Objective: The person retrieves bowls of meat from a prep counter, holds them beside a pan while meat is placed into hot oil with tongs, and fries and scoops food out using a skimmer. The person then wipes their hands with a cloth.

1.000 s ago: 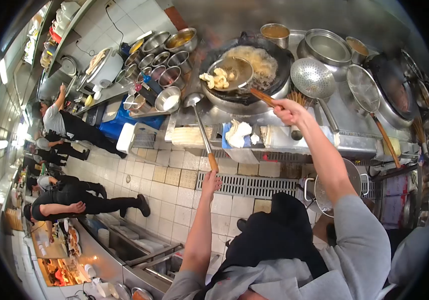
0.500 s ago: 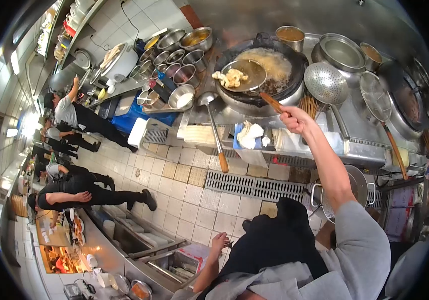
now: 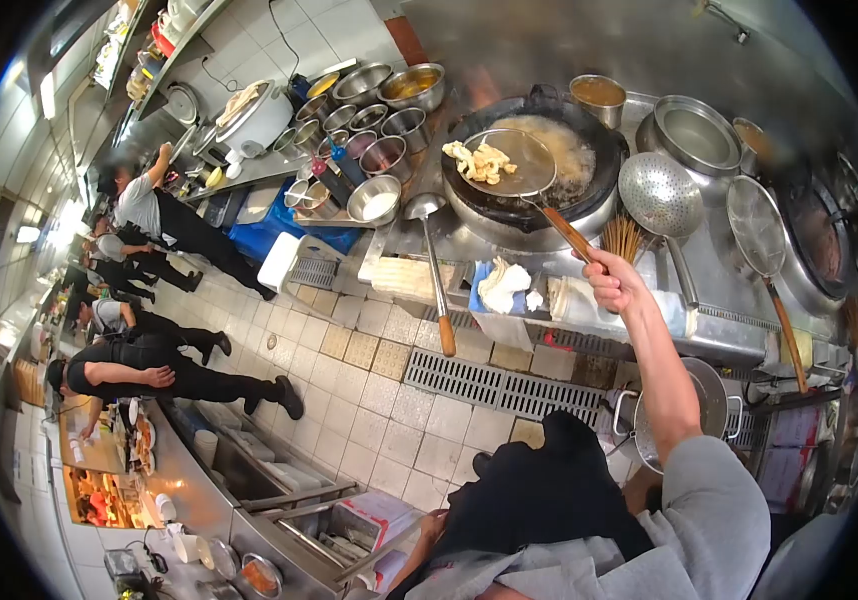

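My right hand point(image 3: 614, 280) is wrapped round the wooden handle of a mesh strainer point(image 3: 534, 165). Pale yellow fried pieces point(image 3: 481, 162) lie at the left side of its mesh, above a black wok point(image 3: 579, 205) of bubbling oil. My left hand point(image 3: 435, 524) is low beside my dark apron, and its fingers are mostly hidden. On the steel counter's left part rests a ladle point(image 3: 433, 255), its wooden handle sticking out over the edge. A bamboo brush point(image 3: 622, 238) stands just behind my right hand.
Metal bowls point(image 3: 385, 155) of ingredients crowd the left. A perforated ladle point(image 3: 660, 195), a second strainer point(image 3: 755, 225) and another wok point(image 3: 817, 235) are at the right. White cloths point(image 3: 504, 286) lie on the front edge. Several people point(image 3: 164, 375) stand at the left; a pot point(image 3: 699, 400) is below.
My left hand has let go of the ladle and dropped down beside my apron. My right hand still holds the strainer, now with its mesh turned and its handle slanting more toward me.
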### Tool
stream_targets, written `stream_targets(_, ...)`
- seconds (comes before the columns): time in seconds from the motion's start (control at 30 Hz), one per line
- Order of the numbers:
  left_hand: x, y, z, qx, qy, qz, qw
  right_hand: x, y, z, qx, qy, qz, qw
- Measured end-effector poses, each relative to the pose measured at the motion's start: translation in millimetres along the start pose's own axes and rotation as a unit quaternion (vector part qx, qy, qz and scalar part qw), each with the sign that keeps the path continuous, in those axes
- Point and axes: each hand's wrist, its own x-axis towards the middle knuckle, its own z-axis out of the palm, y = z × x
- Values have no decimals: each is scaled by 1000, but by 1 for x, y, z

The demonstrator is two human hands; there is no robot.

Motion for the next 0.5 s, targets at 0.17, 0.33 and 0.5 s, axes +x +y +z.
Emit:
stream_targets(0.17, -15, 114, -47, -56, -64, -78, 993, 4, 19, -16, 37, -44, -17, 998)
stream_targets(0.33, -21, 171, -63, -161, -30, -141, 976, 0, 11, 8, -103, 73, -78, 989)
stream_targets(0.5, -12, 118, -34, -300, -27, -207, 931, -1, 7, 0, -117, 92, -77, 986)
